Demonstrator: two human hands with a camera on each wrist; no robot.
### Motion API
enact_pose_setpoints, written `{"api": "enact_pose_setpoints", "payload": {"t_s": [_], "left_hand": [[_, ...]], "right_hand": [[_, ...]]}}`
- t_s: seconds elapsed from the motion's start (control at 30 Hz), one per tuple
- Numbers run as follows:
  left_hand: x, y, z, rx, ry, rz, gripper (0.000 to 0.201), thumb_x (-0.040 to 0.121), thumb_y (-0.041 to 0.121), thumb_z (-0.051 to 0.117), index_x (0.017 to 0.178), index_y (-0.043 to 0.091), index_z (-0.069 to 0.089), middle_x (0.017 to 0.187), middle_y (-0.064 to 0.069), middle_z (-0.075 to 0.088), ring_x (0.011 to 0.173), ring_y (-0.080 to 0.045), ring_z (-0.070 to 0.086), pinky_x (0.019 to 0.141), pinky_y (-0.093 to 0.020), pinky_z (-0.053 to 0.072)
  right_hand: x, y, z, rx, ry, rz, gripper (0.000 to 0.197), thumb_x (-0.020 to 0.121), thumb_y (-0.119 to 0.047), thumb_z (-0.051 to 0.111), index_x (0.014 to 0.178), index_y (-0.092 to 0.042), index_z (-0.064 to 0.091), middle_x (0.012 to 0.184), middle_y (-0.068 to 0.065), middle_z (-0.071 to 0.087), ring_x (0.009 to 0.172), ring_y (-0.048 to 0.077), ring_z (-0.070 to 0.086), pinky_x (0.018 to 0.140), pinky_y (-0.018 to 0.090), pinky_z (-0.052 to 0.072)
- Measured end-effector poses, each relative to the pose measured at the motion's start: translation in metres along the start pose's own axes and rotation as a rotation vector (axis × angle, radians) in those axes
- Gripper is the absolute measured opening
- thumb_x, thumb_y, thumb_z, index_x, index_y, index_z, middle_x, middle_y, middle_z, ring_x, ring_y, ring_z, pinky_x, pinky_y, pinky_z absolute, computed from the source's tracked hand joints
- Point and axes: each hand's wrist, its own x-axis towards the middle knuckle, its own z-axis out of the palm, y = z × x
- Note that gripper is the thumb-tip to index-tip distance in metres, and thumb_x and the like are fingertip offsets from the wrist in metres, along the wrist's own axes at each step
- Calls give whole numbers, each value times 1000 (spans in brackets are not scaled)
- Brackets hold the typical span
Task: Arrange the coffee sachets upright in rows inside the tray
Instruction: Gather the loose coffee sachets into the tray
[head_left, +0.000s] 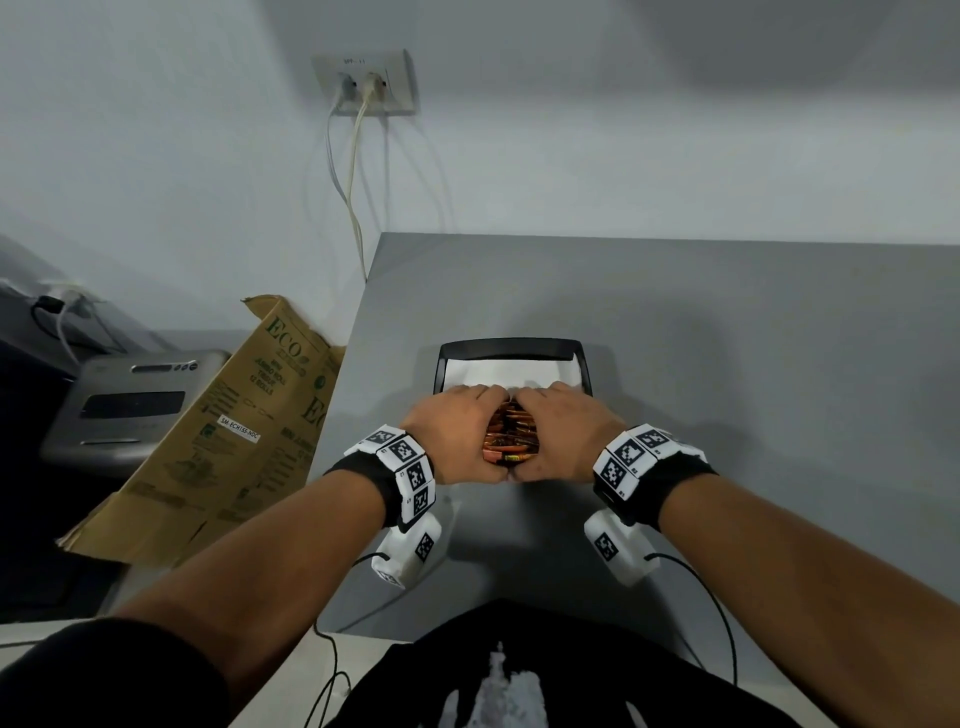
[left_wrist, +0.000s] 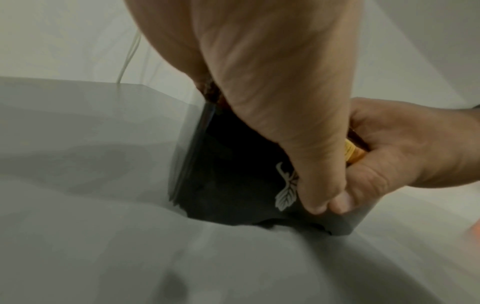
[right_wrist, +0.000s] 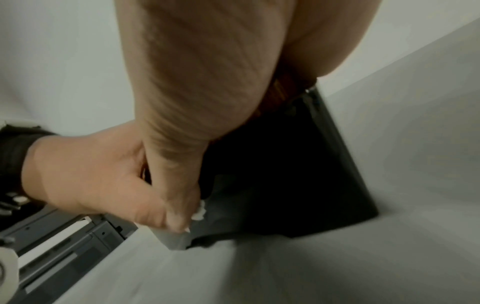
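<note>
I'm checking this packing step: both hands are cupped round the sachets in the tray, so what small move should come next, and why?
Probably press the bundle together and ease it back toward the far wall. The left hand and right hand enclose the sachets at the near end of the tray, and the white liner behind them lies bare, so there is room for rows.

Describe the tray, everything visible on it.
The tray is black, rectangular, with raised glossy walls that look like plastic and a white leaf print on its near outer wall. It sits flat on the grey table. White paper lines its far half. Orange coffee sachets fill the near half, cupped between the left hand and right hand, both thumbs against the near wall.
</note>
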Motion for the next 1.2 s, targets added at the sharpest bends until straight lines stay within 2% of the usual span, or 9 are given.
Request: {"api": "enact_pose_setpoints", "payload": {"t_s": [0.2, 0.33, 0.47, 0.53, 0.6, 0.7, 0.83, 0.93, 1.2], "left_hand": [[-2, -3, -10, -55, -49, 19, 100, 55, 78, 69, 137, 27, 41, 121, 6, 62, 107, -16, 57, 92, -34, 51], [-3, -3, -23, -193, -111, 14, 104, 52, 75, 74, 139, 29, 43, 122, 10, 60, 107, -12, 57, 92, -32, 51], [0, -11, -36, -431, -144, 2, 85, 71, 72, 67, 140, 26, 48, 125, 9, 63, 108, -8, 61, 96, -30, 50], [3, -16, -40, -443, -111, -65, 65, 85, 63, 54, 137, 24, 52, 125, 2, 65, 108, -12, 62, 97, -36, 51], [7, -20, -42, -444, -82, -132, 44, 92, 43, 53, 130, 22, 58, 121, -1, 67, 107, -15, 63, 97, -37, 51], [9, -23, -44, -439, -91, -155, 37, 88, 19, 62, 126, 20, 61, 116, 3, 65, 110, -15, 63, 99, -30, 50], [9, -17, -42, -402, -85, -118, 33, 86, 35, 64, 119, 32, 63, 111, 10, 68, 102, -10, 65, 92, -34, 54], [10, -10, -39, -334, -70, -81, 28, 87, 42, 64, 113, 33, 64, 102, 10, 68, 90, -10, 64, 83, -36, 55], [12, -9, -39, -367, -39, -66, 22, 90, 36, 64, 111, 28, 62, 98, 7, 68, 87, -12, 65, 81, -38, 56]], "right_hand": [[-1, 2, -15, 60, -38, 14, 92, 58, -75, 75, 127, -23, 41, 113, -3, 58, 99, 15, 52, 88, 33, 50], [1, 6, -19, 158, -13, 19, 99, 56, -82, 68, 134, -27, 42, 119, -7, 61, 104, 15, 59, 93, 37, 52], [2, 11, -23, 211, 3, 20, 87, 64, -83, 57, 132, -28, 50, 118, -7, 64, 103, 15, 62, 91, 37, 54], [2, 13, -25, 254, 33, 10, 62, 79, -69, 58, 127, -29, 56, 113, -6, 66, 99, 14, 64, 88, 34, 53], [3, 16, -30, 256, 62, 24, 41, 89, -51, 59, 121, -27, 61, 104, -4, 67, 92, 15, 64, 84, 33, 53], [5, 20, -37, 220, 48, 53, 35, 90, -38, 62, 121, -22, 64, 102, -3, 65, 93, 16, 63, 84, 32, 53], [8, 23, -43, 201, 7, 53, 29, 89, -35, 66, 115, -23, 69, 95, -5, 63, 88, 14, 62, 83, 30, 53], [9, 22, -42, 176, -1, 45, 27, 91, -35, 64, 115, -22, 70, 92, -5, 64, 84, 14, 62, 80, 30, 52], [11, 19, -43, 131, 65, 50, 32, 96, -27, 53, 127, -22, 60, 104, 1, 67, 87, 17, 61, 80, 33, 53]]}}
